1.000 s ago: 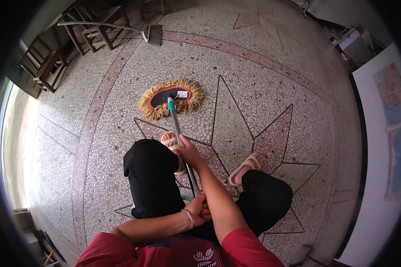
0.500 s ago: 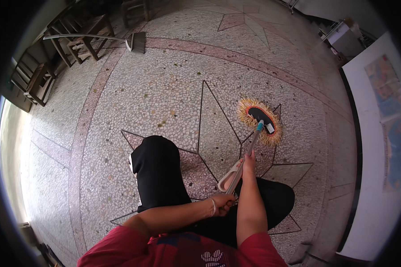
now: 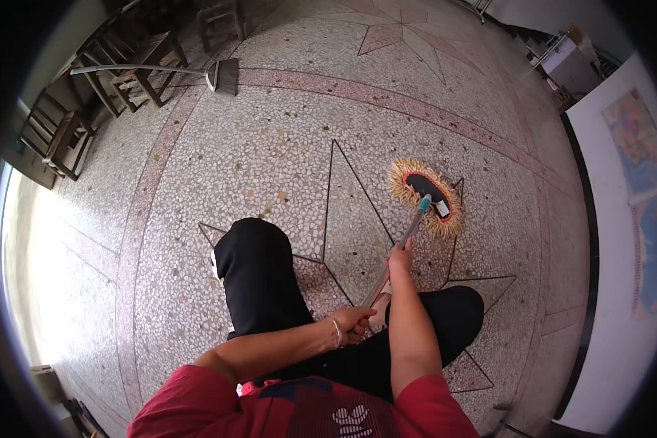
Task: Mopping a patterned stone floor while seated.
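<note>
A mop [image 3: 425,196] with a yellow-orange fringed oval head, dark backing and a blue-green joint lies with its head on the speckled stone floor, ahead and to the right. Its pale stick slants back toward my body. My left hand [image 3: 353,323], with a light bracelet at the wrist, is closed round the lower end of the stick. Further up the stick, nearer the mop head, my right hand [image 3: 399,260] wraps round it. Both legs in black trousers are bent, one knee on either side of the stick.
A long-handled broom [image 3: 224,77] lies at the far left, beside several wooden chairs [image 3: 66,139]. On the right stands a white board [image 3: 598,241] with coloured sheets. A pale cabinet [image 3: 569,67] is at the far right. Small bits of debris dot the floor.
My left hand has moved slightly up and left with the stick end, and my right hand has shifted a little up and left. The mop head stays in nearly the same place.
</note>
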Tool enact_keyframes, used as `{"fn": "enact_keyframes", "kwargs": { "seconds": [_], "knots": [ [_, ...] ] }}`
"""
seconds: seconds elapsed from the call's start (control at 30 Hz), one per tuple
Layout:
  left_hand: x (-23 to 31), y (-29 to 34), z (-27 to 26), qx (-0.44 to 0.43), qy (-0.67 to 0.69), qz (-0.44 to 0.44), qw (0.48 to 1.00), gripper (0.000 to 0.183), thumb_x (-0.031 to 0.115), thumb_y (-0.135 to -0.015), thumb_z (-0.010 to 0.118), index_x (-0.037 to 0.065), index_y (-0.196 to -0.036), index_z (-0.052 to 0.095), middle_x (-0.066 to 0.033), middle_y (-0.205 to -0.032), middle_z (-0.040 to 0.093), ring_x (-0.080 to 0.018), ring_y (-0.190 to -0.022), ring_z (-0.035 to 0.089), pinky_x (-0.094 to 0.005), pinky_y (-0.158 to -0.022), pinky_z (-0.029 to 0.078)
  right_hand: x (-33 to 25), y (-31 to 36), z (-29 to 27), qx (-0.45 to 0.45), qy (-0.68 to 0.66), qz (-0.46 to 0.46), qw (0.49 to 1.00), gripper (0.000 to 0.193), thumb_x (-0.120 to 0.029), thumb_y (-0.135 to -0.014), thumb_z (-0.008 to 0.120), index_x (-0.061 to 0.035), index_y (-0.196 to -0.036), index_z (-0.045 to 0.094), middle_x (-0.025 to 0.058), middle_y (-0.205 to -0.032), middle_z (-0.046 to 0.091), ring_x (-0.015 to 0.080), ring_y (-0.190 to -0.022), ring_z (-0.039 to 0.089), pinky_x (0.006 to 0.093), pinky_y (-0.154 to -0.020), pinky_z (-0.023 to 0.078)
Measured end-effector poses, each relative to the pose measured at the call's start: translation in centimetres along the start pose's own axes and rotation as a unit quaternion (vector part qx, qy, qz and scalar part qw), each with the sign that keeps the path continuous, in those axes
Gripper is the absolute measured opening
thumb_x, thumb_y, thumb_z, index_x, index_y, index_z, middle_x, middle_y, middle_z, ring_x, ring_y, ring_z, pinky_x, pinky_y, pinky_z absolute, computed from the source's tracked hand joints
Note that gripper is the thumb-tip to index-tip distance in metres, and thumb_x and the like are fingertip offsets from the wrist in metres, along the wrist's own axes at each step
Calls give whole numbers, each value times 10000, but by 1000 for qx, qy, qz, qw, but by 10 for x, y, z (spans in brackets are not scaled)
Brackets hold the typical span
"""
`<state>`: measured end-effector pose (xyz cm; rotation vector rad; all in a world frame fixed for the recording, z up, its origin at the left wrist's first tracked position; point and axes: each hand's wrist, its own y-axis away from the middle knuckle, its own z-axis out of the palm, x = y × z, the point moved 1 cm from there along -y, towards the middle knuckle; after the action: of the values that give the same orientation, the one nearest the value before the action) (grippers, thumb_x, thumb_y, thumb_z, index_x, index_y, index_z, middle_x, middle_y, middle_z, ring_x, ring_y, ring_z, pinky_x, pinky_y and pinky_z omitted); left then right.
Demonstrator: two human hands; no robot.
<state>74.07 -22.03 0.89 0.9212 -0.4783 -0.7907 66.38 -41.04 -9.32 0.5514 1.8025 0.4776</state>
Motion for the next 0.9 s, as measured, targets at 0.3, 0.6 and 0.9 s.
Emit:
{"fn": "enact_keyframes", "kwargs": {
  "seconds": [0.3,0.6,0.9],
  "knots": [
    [-21,38,10,11,239,9,971,230,170,-863,514,167,-660,404,67,-521,298,-65,-412,265,-215,-391,210,-32,85,112,-300,201,-96,927,578,-163,-885,468,-192,-1418,247,91,-769,539,161,-538,525,316,-454,466],
    [-5,36,11,-93,260,33,960,279,185,-883,428,161,-609,388,57,-520,314,-78,-427,284,-232,-431,214,-27,87,148,-419,143,-79,893,599,-172,-848,550,-187,-1397,309,61,-762,506,138,-562,492,293,-418,442],
    [19,24,27,-102,159,-47,981,186,180,-884,481,161,-703,443,79,-553,359,-54,-448,319,-213,-429,234,-51,27,75,-243,21,-5,970,555,-132,-889,492,-204,-1403,295,70,-824,535,133,-559,497,288,-433,451]
  ]
}}
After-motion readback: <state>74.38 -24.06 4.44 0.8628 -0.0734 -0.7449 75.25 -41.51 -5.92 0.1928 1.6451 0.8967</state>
